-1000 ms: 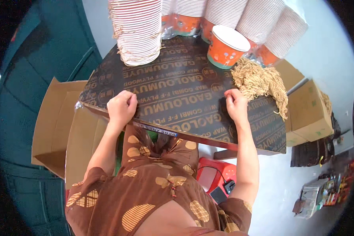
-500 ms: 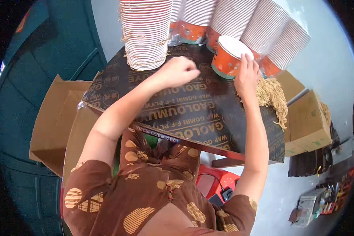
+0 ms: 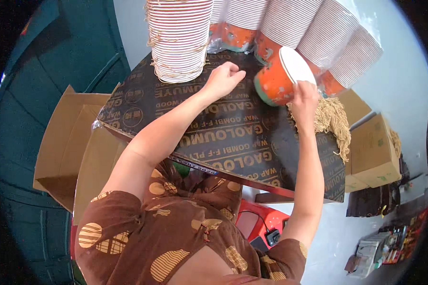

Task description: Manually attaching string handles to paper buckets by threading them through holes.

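My right hand (image 3: 305,102) is closed on the white rim of an orange paper bucket (image 3: 274,80) with a green base. The bucket leans toward my right hand over the dark printed tabletop (image 3: 214,128). My left hand (image 3: 225,80) hovers left of the bucket, fingers loosely bent and apart, with nothing visible in it. Beyond that hand, at the left, rises a tall stack of white-rimmed paper buckets (image 3: 179,47) with twine strands hanging around the rims. Partly behind my right hand lies a bundle of tan twine (image 3: 335,121), draped over the table's right side.
Along the back, several stacks of orange buckets (image 3: 285,23) stand in clear plastic. Open cardboard boxes flank the table, one at the left (image 3: 64,142) and one at the right (image 3: 375,152). A red stool (image 3: 266,216) holding a small black device is below the table edge.
The bucket has tipped toward the right, its rim now gripped by my right hand. My left hand has shifted slightly right and its fingers have loosened.
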Tool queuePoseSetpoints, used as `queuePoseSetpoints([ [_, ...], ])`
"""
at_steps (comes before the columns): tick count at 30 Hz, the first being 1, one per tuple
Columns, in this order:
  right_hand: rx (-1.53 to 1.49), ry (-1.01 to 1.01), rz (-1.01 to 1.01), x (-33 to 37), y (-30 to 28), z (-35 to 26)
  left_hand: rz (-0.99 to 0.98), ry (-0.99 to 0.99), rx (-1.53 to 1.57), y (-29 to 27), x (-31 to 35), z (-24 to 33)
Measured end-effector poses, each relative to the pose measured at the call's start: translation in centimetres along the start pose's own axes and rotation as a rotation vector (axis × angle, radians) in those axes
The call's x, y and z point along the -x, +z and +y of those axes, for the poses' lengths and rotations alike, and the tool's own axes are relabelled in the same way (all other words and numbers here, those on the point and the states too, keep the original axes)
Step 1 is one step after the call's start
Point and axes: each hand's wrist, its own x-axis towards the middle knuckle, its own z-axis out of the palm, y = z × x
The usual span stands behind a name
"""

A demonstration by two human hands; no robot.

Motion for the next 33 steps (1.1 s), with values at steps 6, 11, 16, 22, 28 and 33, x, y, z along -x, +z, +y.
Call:
queuePoseSetpoints([
  [6,-0.789,0.406,0.052,2.5,0.2,-4.7,-0.168,-0.162,0.792,-1.8,0.1,0.2],
  [11,-1.023,0.383,0.035,3.3,0.4,-5.6,-0.418,-0.189,1.075,-2.3,1.7,2.2],
  [16,-1.191,0.439,-0.025,4.0,1.1,-4.3,-0.433,-0.122,1.111,-2.0,2.0,1.2],
  [22,-1.248,0.479,-0.256,5.5,0.0,0.3,-0.370,0.081,1.064,-0.1,1.0,0.6],
  [28,-1.026,0.461,-0.211,5.1,0.0,-3.6,-0.360,-0.016,1.136,-1.1,1.6,0.9],
  [33,-0.928,0.405,-0.215,5.5,-0.4,-3.3,-0.373,0.059,1.129,-0.4,1.4,1.0],
])
